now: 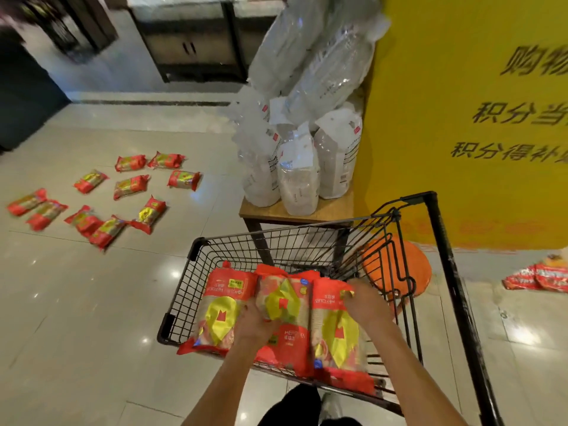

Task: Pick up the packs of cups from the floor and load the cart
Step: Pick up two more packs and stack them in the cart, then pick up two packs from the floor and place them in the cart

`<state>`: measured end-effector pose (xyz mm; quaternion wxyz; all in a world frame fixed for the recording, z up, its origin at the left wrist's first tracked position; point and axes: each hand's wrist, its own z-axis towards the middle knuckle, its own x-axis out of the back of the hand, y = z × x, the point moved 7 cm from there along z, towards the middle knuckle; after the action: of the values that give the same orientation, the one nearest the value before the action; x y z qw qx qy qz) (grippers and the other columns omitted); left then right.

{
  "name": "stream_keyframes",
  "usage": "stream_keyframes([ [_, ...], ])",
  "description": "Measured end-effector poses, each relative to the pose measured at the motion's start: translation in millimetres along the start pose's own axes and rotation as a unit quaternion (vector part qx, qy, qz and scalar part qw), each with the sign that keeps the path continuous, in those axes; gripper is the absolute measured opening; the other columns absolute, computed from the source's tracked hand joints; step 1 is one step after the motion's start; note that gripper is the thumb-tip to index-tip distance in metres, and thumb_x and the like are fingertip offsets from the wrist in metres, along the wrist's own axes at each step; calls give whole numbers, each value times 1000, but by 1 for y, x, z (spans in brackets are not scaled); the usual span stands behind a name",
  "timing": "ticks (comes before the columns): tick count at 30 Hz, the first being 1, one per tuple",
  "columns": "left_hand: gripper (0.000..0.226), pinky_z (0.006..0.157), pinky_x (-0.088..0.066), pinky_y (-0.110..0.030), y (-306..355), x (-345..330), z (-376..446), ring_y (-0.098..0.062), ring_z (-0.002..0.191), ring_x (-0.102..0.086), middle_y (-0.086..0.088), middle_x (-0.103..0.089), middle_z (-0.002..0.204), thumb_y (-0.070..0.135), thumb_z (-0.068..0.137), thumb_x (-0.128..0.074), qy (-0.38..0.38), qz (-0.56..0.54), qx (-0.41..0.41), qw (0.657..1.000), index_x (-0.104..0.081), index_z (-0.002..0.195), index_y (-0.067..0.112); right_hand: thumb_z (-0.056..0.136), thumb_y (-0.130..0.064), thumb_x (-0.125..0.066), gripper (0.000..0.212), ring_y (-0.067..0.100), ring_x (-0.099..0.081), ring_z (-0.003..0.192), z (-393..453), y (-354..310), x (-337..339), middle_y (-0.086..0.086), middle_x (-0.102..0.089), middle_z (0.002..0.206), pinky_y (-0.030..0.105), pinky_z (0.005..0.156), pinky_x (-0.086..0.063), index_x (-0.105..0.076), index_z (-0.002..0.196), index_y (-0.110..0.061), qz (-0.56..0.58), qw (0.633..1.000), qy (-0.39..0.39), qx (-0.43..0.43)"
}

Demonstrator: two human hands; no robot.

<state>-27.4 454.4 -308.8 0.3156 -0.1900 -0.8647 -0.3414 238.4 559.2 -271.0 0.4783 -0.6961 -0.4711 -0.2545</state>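
Three red-and-yellow packs of cups lie side by side in the black wire cart (196,290): a left pack (222,309), a middle pack (284,305) and a right pack (333,330). My left hand (256,321) grips the middle pack from its near left side. The upper edge of the right pack is under my right hand (367,302), its fingers curled over it. Several more red packs (130,186) are scattered on the tiled floor at the left.
A small wooden table (267,212) stands just beyond the cart, stacked with white plastic-wrapped packs (296,176). A yellow sign wall (461,118) rises on the right. An orange stool (415,269) sits behind the cart. More red packs (538,281) lie at the far right.
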Motion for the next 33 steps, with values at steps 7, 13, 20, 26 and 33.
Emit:
stream_keyframes([
  [7,50,100,-47,-40,35,85,-38,-28,126,-52,-9,-56,132,34,90,-69,122,8,-129,984,-52,132,11,101,-24,-46,38,27,-64,116,-5,-124,28,8,-66,130,38,93,-55,-59,136,-18,-57,988,41,136],
  [13,50,100,-44,-35,-9,179,-60,-28,124,-55,-9,-57,134,29,91,-64,208,23,-145,967,-54,137,10,98,-25,-47,33,27,-65,114,-42,-261,-14,6,-70,121,36,94,-51,-63,126,-19,-75,954,37,287],
  [20,44,101,-43,-30,-125,272,-63,-22,124,-54,-3,-56,136,30,96,-58,267,-26,-114,957,-54,137,15,99,-28,-45,37,21,-65,116,-78,-392,-92,1,-70,126,32,93,-49,-62,132,-24,-80,929,-13,362],
  [26,41,100,-38,-20,-274,371,-58,-12,127,-51,5,-55,136,28,97,-57,318,-36,-82,944,-53,137,21,97,-22,-48,33,19,-61,120,-95,-531,-176,-2,-69,126,29,97,-47,-64,126,-26,-44,936,-55,344],
  [33,38,99,-39,-19,-390,484,-42,-11,124,-52,8,-54,135,30,98,-55,357,-39,-41,933,-52,135,23,96,-23,-48,34,18,-60,121,-119,-688,-253,-6,-70,122,28,93,-46,-64,126,-29,-42,924,-87,370],
])
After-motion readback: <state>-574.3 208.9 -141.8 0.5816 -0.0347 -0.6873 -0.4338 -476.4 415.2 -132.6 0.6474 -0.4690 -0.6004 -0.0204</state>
